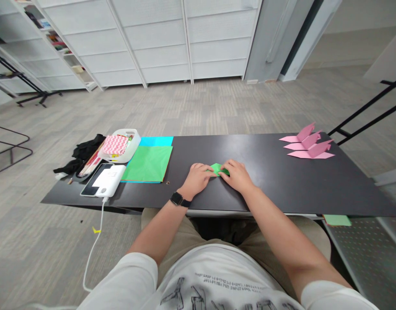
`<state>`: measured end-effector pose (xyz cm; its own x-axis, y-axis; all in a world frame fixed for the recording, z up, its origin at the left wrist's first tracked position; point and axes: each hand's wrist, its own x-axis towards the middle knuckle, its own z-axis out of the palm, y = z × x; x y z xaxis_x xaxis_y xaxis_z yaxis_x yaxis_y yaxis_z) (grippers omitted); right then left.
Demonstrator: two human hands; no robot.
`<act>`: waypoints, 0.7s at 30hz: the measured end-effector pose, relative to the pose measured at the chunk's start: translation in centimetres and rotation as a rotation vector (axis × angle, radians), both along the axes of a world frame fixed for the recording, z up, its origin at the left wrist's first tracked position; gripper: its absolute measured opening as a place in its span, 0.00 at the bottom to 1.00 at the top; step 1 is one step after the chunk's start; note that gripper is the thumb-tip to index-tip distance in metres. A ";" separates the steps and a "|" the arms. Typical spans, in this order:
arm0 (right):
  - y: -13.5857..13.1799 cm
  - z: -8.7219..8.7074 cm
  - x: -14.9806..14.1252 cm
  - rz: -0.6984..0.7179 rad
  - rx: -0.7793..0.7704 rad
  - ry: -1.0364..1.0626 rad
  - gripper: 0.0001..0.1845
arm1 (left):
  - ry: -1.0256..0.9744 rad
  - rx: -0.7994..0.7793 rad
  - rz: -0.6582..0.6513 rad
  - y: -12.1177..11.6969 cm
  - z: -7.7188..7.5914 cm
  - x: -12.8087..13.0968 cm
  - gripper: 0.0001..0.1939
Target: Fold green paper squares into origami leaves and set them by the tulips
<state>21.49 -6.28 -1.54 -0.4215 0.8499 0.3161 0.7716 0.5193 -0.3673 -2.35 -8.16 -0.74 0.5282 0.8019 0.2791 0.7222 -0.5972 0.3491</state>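
Observation:
A small folded piece of green origami paper lies on the dark table in front of me, partly covered by my fingers. My left hand holds its left side, fingers bent and pressed together on the paper; a black watch is on that wrist. From the other side, my right hand grips the right part of the paper with closed fingers. Three pink folded paper cranes stand in a row at the table's right end. To my left rests a stack of square paper with a green sheet on top.
A white basket holding a pink-patterned item stands at the table's left end. Near it are a white device with a cable, a dark tray of pens and black cloth. Green paper sits below the right front edge.

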 end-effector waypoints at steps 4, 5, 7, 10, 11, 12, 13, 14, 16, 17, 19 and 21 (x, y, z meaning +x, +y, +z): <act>0.0 -0.4 -0.2 -0.008 0.019 0.014 0.09 | -0.002 -0.001 0.008 -0.1 -0.2 0.0 0.18; 0.1 -0.6 -0.1 -0.013 0.026 0.022 0.10 | -0.003 -0.004 0.012 -0.1 -0.2 0.0 0.17; 0.1 -0.7 0.1 -0.030 0.030 0.038 0.13 | -0.004 -0.010 0.021 -0.2 -0.1 0.1 0.17; 0.2 -0.9 0.9 -0.048 0.004 0.050 0.17 | -0.007 -0.015 0.031 -0.3 0.1 0.2 0.17; 0.2 -1.0 1.2 -0.052 -0.006 0.050 0.18 | -0.008 -0.016 0.034 -0.3 0.1 0.2 0.17; 0.3 -1.0 1.6 -0.058 -0.012 0.047 0.18 | -0.008 -0.018 0.035 -0.3 0.2 0.3 0.17; 0.4 -1.1 2.0 -0.064 -0.021 0.043 0.18 | -0.008 -0.021 0.037 -0.4 0.3 0.3 0.17; 0.4 -1.3 2.5 -0.070 -0.032 0.042 0.17 | -0.008 -0.024 0.040 -0.4 0.3 0.3 0.16; 0.6 -1.5 3.3 -0.085 -0.057 0.053 0.16 | -0.011 -0.028 0.042 -0.5 0.4 0.3 0.16; 0.7 -1.6 3.7 -0.088 -0.068 0.061 0.16 | -0.014 -0.027 0.042 -0.6 0.4 0.3 0.16; 0.9 -1.6 4.2 -0.095 -0.072 0.093 0.15 | -0.022 -0.024 0.040 -0.6 0.5 0.2 0.16; 1.0 -1.4 4.1 -0.102 -0.039 0.143 0.15 | -0.028 -0.021 0.035 -0.7 0.5 0.2 0.16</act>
<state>25.62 -5.29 -2.97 -0.2857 0.8989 0.3321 0.7582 0.4240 -0.4954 -2.19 -8.85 -0.25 0.4915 0.8257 0.2767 0.7324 -0.5638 0.3816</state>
